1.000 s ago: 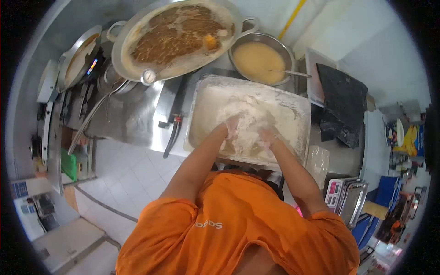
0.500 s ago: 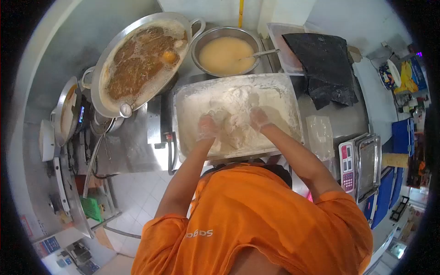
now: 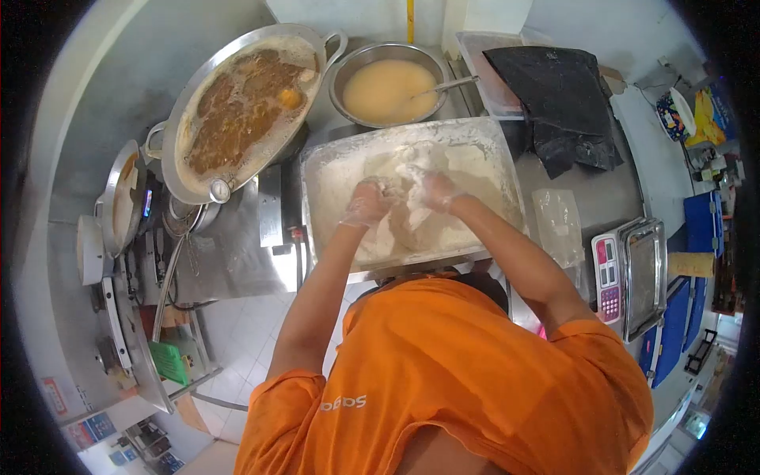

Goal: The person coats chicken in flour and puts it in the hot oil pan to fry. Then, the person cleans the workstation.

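A large rectangular tub (image 3: 313,229) of white flour (image 3: 467,170) stands in front of me. Both my hands are in it, in clear plastic gloves dusted white. My left hand (image 3: 366,203) is left of the middle, its fingers curled in toward a clumpy floured mass. On the other side, my right hand (image 3: 438,192) has bent fingers at a white flour-coated lump (image 3: 416,172). Flour hides the fingertips, so what each hand grips cannot be made out.
Behind the tub sits a steel bowl (image 3: 337,99) of pale yellow batter with a spoon handle (image 3: 455,83). At left, a wide pan (image 3: 174,162) of bubbling brown oil carries a dial thermometer (image 3: 220,190). On the right are black sheeting (image 3: 558,95), a plastic bag (image 3: 557,226) and a scale (image 3: 608,277).
My left hand has moved right and slightly up, closer to my right hand. My right hand has shifted slightly left, and the flour between them has been pushed about.
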Motion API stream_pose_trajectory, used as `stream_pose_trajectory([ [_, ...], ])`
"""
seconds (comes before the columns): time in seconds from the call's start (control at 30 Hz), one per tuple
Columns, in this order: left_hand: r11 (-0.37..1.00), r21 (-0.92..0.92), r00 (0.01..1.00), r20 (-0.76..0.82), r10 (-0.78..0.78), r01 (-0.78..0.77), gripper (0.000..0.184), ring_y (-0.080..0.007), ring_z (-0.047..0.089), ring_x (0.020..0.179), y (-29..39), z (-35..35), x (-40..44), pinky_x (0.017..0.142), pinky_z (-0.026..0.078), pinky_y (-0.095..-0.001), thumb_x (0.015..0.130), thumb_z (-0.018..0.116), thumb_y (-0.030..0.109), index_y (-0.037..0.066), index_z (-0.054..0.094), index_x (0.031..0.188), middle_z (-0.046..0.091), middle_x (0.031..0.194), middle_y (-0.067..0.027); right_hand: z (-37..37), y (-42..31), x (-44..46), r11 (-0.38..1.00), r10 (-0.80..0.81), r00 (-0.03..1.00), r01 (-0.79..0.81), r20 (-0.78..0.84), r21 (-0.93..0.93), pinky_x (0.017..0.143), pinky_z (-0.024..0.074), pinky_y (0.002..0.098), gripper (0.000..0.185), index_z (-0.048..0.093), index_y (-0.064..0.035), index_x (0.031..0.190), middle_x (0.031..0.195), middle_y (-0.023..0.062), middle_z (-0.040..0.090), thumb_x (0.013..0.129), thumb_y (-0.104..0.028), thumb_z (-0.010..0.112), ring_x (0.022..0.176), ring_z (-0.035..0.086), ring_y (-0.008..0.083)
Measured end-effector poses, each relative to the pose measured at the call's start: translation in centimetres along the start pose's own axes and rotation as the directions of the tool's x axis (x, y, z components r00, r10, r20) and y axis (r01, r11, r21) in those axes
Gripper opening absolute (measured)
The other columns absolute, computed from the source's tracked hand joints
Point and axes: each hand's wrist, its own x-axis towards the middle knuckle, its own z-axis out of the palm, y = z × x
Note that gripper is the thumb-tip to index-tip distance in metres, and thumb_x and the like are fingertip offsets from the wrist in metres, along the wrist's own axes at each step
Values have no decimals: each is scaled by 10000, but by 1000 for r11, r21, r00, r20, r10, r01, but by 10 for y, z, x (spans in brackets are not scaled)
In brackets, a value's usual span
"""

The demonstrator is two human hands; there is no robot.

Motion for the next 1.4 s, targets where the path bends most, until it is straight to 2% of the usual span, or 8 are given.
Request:
stream_pose_trajectory([
  [0.3, 910, -414, 990, -128, -50, -8, 453, -265, 674, 788, -19, 23, -3, 736, 551, -359, 753, 780, 237, 45, 623, 1133, 704, 917, -142, 30, 19, 14, 998, -37, 997, 41, -64, 56, 777, 517, 466, 295, 650, 45, 917, 892, 274, 641, 811, -231, 652, 830, 632, 405],
  [0.47, 941, -263, 937, -219, -274, 214, 502, -257, 677, 831, -37, 3, -38, 761, 552, -366, 761, 787, 258, 51, 598, 1177, 703, 975, -104, 8, 33, 12, 985, -99, 990, 112, 100, -134, 812, 518, 469, 285, 650, 7, 1052, 952, 274, 655, 836, -162, 576, 927, 651, 393],
  [0.87, 985, -107, 956, 275, -104, 138, 579, -284, 503, 1277, -19, -9, -70, 1101, 383, -367, 822, 735, 367, 109, 576, 1315, 522, 1399, -134, -132, -41, 4, 960, -196, 953, 234, -230, 152, 808, 502, 369, 258, 682, 2, 1030, 958, 156, 700, 850, -183, 676, 890, 651, 259],
  [1.0, 975, -220, 995, 100, 22, 0, 611, -364, 540, 1200, -42, -9, -76, 1038, 418, -422, 842, 674, 451, 84, 556, 1316, 587, 1256, -226, -173, -82, 72, 870, -437, 858, 326, -271, -370, 925, 482, 377, 302, 644, -27, 1161, 1078, 172, 675, 901, -179, 610, 1011, 628, 304],
  [1.07, 900, -434, 994, 78, 77, -35, 624, -375, 523, 1220, -42, -41, -90, 1047, 406, -436, 849, 656, 479, 84, 555, 1322, 569, 1270, -237, -180, -117, 130, 762, -505, 834, 310, -222, -569, 940, 482, 369, 350, 646, -18, 1179, 1104, 159, 681, 876, -192, 641, 1034, 630, 280],
  [1.23, 990, -74, 980, 153, 128, -118, 580, -361, 555, 1202, -64, -130, -142, 1046, 412, -435, 921, 604, 409, 102, 486, 1398, 562, 1302, -224, -168, -366, 208, 819, -538, 826, 559, -167, 131, 915, 496, 360, 426, 640, -3, 1225, 1183, 153, 666, 851, -206, 667, 1071, 620, 244],
  [1.33, 901, -386, 953, 138, 269, -199, 566, -358, 557, 1196, -119, -183, -170, 1022, 429, -437, 913, 616, 388, 75, 491, 1367, 564, 1283, -240, -113, -512, 277, 757, -654, 708, 599, -269, -261, 902, 500, 345, 449, 607, 2, 1264, 1235, 161, 640, 859, -184, 653, 1048, 616, 240],
  [1.4, 873, -394, 930, 106, 352, -286, 535, -345, 566, 1187, -151, -226, -193, 1012, 438, -422, 907, 625, 362, 55, 513, 1331, 567, 1285, -232, -67, -608, 327, 776, -630, 768, 628, -119, -52, 926, 490, 347, 474, 577, 9, 1292, 1258, 171, 626, 864, -181, 647, 1056, 616, 240],
])
